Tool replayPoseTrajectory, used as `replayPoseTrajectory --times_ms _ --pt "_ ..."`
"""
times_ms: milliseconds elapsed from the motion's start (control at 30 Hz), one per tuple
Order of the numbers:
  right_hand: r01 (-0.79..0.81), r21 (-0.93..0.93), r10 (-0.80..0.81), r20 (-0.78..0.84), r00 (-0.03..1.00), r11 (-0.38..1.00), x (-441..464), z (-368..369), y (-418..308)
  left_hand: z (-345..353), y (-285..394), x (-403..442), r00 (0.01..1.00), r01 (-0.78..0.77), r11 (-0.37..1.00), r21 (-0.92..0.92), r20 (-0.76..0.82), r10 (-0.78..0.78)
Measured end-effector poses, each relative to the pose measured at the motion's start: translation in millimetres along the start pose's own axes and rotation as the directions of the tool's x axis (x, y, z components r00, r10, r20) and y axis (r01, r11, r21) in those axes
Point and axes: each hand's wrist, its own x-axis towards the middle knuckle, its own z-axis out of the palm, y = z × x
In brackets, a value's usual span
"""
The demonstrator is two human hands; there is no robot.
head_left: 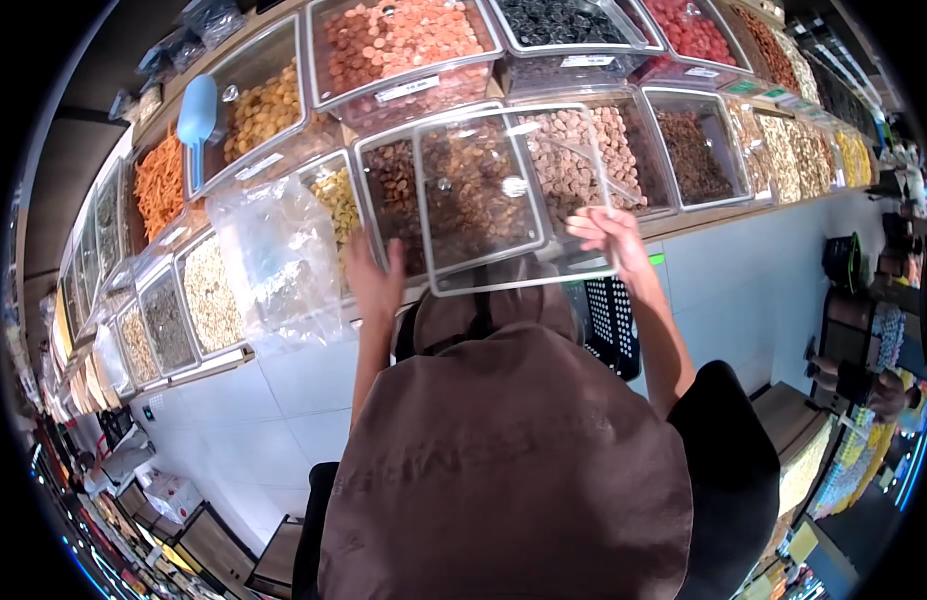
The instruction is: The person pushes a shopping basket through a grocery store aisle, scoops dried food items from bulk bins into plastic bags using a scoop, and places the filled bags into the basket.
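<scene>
A clear lid (518,288) with a pale rim lies tilted over two bins, one of dark brown dried pieces (388,180) and one of pinkish round pieces (583,150). At its right edge, my right hand (615,240) pinches the rim. My left hand (376,275) is off the lid's left side, fingers apart and holding nothing, in front of a bin of yellow pieces (335,195). Just left of that hand, a crumpled clear plastic bag (283,260) rests over the bins' front edge.
More bins stand behind, with orange pieces (403,40), black pieces (563,22) and red pieces (688,30). A blue scoop (197,115) lies at the back left. A black perforated basket (611,325) is below my right hand. People stand far right.
</scene>
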Motion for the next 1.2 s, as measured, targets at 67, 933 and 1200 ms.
replayPoseTrajectory --times_ms 67,933,1200 --pt "0.060 0.023 -0.059 -0.062 0.996 0.998 -15.0 -29.8 -12.7 30.2 31.4 0.1 0.967 -0.154 0.939 -0.308 0.148 0.207" --pt "0.031 -0.286 -0.037 -0.015 0.999 0.958 38.3 -161.1 -126.3 138.6 116.7 38.6 0.383 -0.774 0.569 -0.278 0.511 0.770" --pt "0.081 -0.291 -0.085 0.000 0.996 0.953 34.1 -155.0 -132.2 142.6 117.1 37.4 0.397 -0.786 0.576 -0.225 0.531 0.749"
